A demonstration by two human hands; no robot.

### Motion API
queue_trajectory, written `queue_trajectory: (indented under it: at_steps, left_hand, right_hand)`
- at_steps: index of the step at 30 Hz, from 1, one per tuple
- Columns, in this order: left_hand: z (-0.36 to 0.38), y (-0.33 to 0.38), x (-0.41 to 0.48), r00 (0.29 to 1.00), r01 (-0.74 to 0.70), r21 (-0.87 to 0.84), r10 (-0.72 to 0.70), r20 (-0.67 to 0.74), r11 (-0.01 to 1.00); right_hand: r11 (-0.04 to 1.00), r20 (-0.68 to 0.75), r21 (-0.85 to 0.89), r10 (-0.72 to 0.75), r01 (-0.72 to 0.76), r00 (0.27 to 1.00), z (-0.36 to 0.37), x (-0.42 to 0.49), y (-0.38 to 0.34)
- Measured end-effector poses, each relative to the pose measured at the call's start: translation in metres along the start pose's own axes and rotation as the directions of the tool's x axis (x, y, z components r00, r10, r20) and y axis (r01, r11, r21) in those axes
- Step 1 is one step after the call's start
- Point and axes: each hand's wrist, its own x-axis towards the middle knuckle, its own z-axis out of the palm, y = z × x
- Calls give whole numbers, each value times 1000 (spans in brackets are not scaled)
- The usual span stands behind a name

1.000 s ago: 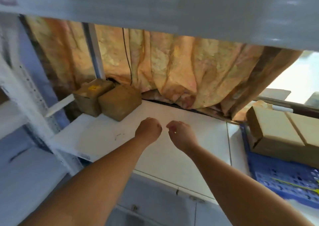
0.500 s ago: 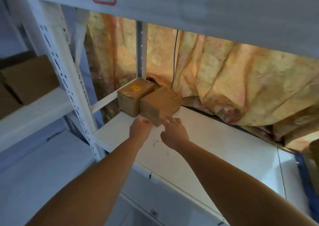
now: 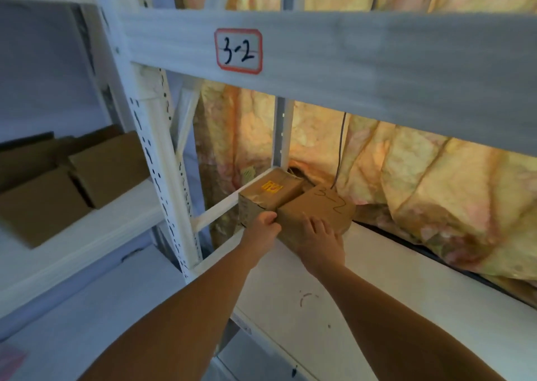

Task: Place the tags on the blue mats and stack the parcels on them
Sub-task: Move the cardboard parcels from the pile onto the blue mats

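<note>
Left hand (image 3: pixel 263 229) curled on the near-left corner of the parcel marked 3-2 (image 3: pixel 316 216), right hand (image 3: pixel 319 239) spread flat on its front. Best squeezed evenly, drawn straight off the white shelf (image 3: pixel 377 287). Second parcel (image 3: pixel 268 196) touching behind-left; curtain (image 3: pixel 436 191) behind; label (image 3: pixel 239 50) above.

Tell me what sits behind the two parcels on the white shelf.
Behind the parcel marked 3-2 and the parcel with the yellow sticker hangs a crumpled yellow-orange curtain, with a dark cable and a white upright. The parcels hide the shelf's back corner.
</note>
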Motion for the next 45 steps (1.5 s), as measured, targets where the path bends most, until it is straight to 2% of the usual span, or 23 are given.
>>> queue_trajectory:
  at_steps: [3, 6, 8, 11, 13, 15, 17, 19, 22, 24, 27, 31, 33, 41, 45]
  left_hand:
    - [-7, 9, 20, 996, -77, 18, 76, 52, 997]
    - [-11, 18, 38, 985, -130, 84, 119, 125, 988]
    - [-12, 18, 49, 973, -143, 114, 119, 199, 983]
    - [-12, 13, 58, 943, -101, 95, 65, 326, 990]
    - [-8, 7, 62, 902, -54, 79, 15, 431, 995]
    - [-4, 3, 61, 899, -30, 86, -11, 438, 996]
    - [0, 1, 66, 916, -3, 80, -29, 400, 997]
    - [5, 0, 69, 898, 14, 73, -45, 439, 997]
    - [12, -1, 59, 860, 25, 108, -77, 504, 994]
    - [22, -5, 52, 840, 18, 124, -82, 536, 992]
    - [35, -9, 42, 797, 60, 102, -109, 594, 993]
    - [53, -14, 26, 711, 250, 74, -234, 663, 966]
    - [62, -15, 14, 674, 266, 93, -254, 694, 960]
    - [102, -8, -21, 668, 208, 159, -259, 697, 965]
    - [123, 1, -43, 680, 150, 185, -238, 694, 971]
  right_hand:
    - [992, -12, -121, 29, -31, 999, -4, 7, 1]
    - [984, 50, -49, 173, -171, 984, -9, 15, 3]
    - [976, 93, 7, 215, -217, 972, -9, 21, 3]
    - [965, 142, 62, 244, -254, 959, -11, 19, -1]
    - [963, 123, 73, 251, -261, 960, -9, 13, -9]
    - [966, 84, 86, 235, -242, 968, -7, 7, -14]
    - [937, 35, 172, 303, -304, 952, -12, 2, -18]
    - [850, -26, 300, 460, -432, 887, -19, -5, -19]
    - [614, -39, 506, 718, -606, 695, -18, -25, -14]
    - [462, 59, 563, 804, -685, 592, -12, -41, -6]
    - [278, 224, 643, 823, -713, 522, -7, -62, 5]
    - [64, 389, 745, 767, -664, 510, -11, -95, 17]
    - [-15, 470, 743, 724, -669, 506, -12, -110, 22]
    - [-137, 569, 712, 687, -688, 452, -21, -157, 52]
    - [-181, 580, 739, 661, -650, 476, -24, -182, 72]
